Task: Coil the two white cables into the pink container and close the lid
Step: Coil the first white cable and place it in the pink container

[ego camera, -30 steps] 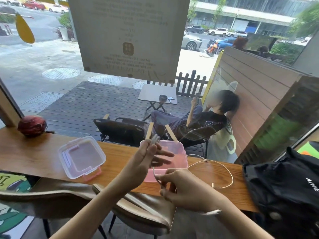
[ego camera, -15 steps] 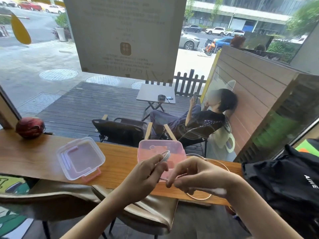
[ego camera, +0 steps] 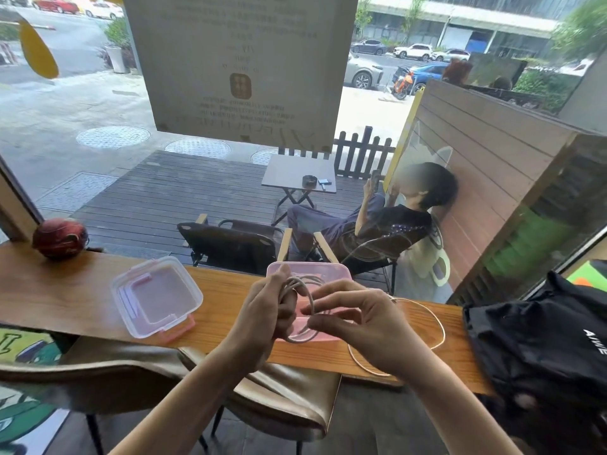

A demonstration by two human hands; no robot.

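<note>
Taking the pink container (ego camera: 331,274) as the landmark: far to its left on the counter (ego camera: 65,300) sits a dark red ball (ego camera: 59,238), and nearer, still left of it, the clear lid (ego camera: 157,296) lies flat with its pink latches showing, apart from the box.

Directly in front of the container, the left hand (ego camera: 262,318) grips a bundle of loops of the white cable (ego camera: 303,292), its fingers (ego camera: 284,303) curled closed around the gathered strands. Just right of that, the right hand (ego camera: 358,318) pinches the same loop, thumb and forefinger narrowed on the strand while the other fingers fan loosely. The coil hangs over the container's near edge, not yet laid inside.

To the right of the container a loose loop of cable (ego camera: 440,326) trails across the counter and over its front edge; farther right lies a black bag (ego camera: 538,336).

The cable looks light, thin and limp with a little spring, so loops will likely try to unwind if released. It is best held where the turns cross, pinching all strands together, and pressed down into the box before letting go.

The hands hide most of the container's inside, so whether anything already lies there cannot be told. I cannot tell whether the trailing loop is the second cable or the tail of the first, and no connector ends are visible.
</note>
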